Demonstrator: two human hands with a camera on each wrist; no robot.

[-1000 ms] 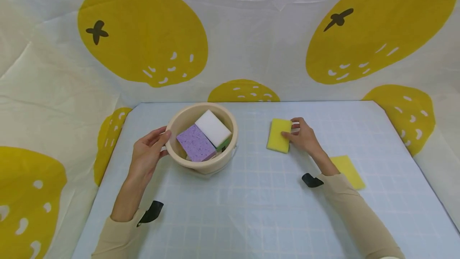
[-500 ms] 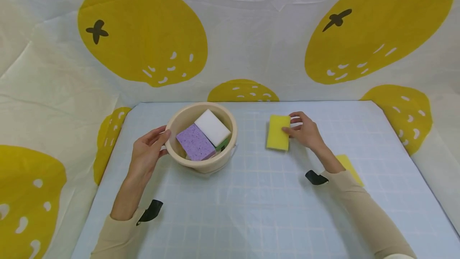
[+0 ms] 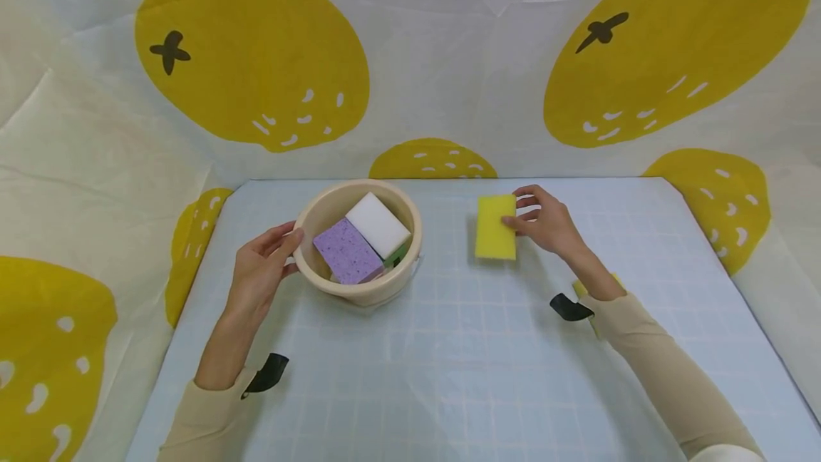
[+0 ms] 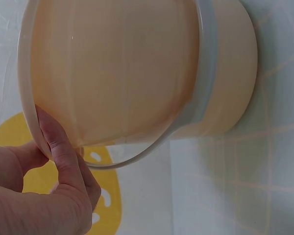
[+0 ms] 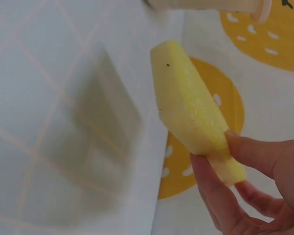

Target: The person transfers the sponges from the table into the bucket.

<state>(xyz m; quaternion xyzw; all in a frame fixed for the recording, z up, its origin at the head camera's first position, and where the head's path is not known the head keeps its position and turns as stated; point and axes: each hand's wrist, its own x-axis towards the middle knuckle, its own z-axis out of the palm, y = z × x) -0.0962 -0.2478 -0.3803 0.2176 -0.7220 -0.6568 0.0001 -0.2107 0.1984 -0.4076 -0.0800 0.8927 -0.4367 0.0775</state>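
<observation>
My left hand [image 3: 256, 269] pinches the rim of a cream bucket [image 3: 306, 255], thumb on one side and fingers on the other. Inside the bucket lie a purple speckled sponge [image 3: 348, 252] and a white block sponge [image 3: 378, 225], with something green [image 3: 396, 255] partly hidden beneath. My right hand [image 3: 545, 221] holds a yellow sponge [image 3: 494, 228] by its right edge, between thumb and fingers. In the right wrist view that sponge [image 5: 186, 98] is raised off the table, its shadow falling apart from it.
Another yellow sponge [image 3: 580, 288] lies on the table, mostly covered by my right forearm. A pale blue gridded cloth [image 3: 436, 376] covers the table. Behind it hangs a white sheet [image 3: 449, 55] printed with yellow fruit. The bucket's handle [image 4: 132, 159] hangs down its side.
My right hand has lifted the yellow sponge off the table and moved it away from me. My forearm now covers more of the other yellow sponge. The left hand stays on the bucket rim.
</observation>
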